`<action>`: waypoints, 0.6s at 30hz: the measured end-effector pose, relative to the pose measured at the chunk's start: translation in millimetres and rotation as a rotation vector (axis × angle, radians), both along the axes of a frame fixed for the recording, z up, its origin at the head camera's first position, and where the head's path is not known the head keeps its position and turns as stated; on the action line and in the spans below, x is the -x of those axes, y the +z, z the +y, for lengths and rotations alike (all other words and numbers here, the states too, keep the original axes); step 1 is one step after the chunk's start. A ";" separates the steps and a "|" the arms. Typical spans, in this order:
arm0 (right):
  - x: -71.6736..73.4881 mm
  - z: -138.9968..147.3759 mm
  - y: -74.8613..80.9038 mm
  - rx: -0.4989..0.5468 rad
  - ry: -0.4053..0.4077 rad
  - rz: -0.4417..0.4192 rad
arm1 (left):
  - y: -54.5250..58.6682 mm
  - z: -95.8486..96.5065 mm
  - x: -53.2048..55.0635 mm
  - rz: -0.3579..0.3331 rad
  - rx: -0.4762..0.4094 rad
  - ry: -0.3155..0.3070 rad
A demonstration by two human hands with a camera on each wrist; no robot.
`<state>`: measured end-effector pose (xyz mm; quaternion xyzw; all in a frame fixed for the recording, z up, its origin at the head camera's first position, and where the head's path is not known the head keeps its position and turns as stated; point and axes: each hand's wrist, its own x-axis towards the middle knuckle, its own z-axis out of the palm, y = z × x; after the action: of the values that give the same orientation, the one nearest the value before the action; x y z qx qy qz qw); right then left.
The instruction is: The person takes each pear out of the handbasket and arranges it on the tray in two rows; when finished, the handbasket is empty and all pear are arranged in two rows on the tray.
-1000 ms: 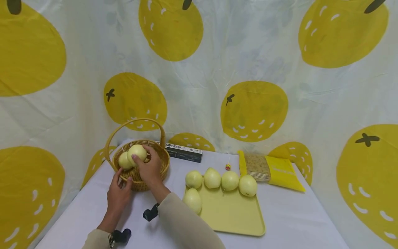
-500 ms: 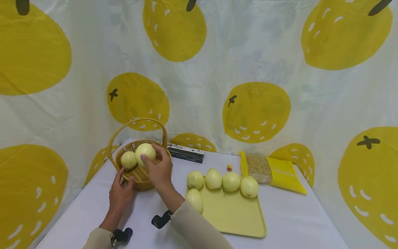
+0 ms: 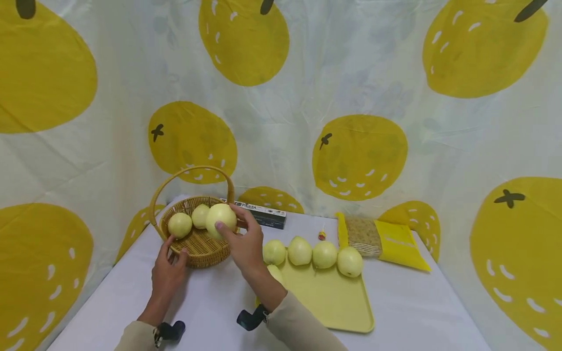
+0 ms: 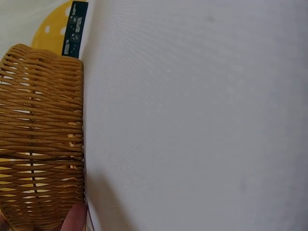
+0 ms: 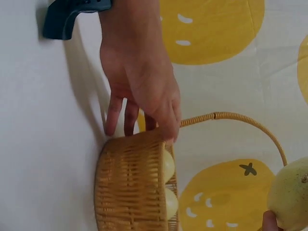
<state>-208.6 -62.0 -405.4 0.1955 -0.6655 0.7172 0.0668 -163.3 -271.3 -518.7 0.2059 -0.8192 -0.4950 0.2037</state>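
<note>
In the head view, my right hand (image 3: pixel 248 246) pinches a pale yellow pear (image 3: pixel 221 221) between thumb and fingers, over the right side of the wicker basket (image 3: pixel 204 262). Two more pears lie inside, one at the left (image 3: pixel 180 225) and one behind it (image 3: pixel 200 216). My left hand (image 3: pixel 169 273) holds the basket at its front left. The right wrist view shows this left hand (image 5: pixel 142 77) at the rim, fingers down the outer wall; the held pear (image 5: pixel 291 195) is at the lower right edge. A left fingertip (image 4: pixel 74 219) touches the basket's base (image 4: pixel 43 130) in the left wrist view.
Right of the basket lies a yellow tray (image 3: pixel 338 312), with pears (image 3: pixel 325 255) along its far edge and another (image 3: pixel 275 274) partly behind the right wrist. A dark pasta box (image 3: pixel 268 218), a small lollipop (image 3: pixel 322 235) and a yellow pasta bag (image 3: pixel 397 243) lie at the back.
My right hand has moved right with its pear, from over the basket's left to its right side. A second pear in the basket has come into view. The left hand stays put.
</note>
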 end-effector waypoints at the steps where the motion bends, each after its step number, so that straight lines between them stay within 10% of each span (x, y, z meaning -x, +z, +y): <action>1: -0.5 3.9 0.2 -0.004 0.006 0.001 | 0.1 0.0 -0.2 0.000 0.000 0.001; 18: -19.3 70.5 -9.8 -0.023 0.079 -0.046 | 3.4 1.2 -2.4 -0.006 -0.013 -0.006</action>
<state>-189.3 8.4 -415.2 0.2059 -0.6669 0.7158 0.0207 -160.9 -270.1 -515.3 0.2064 -0.8171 -0.5005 0.1983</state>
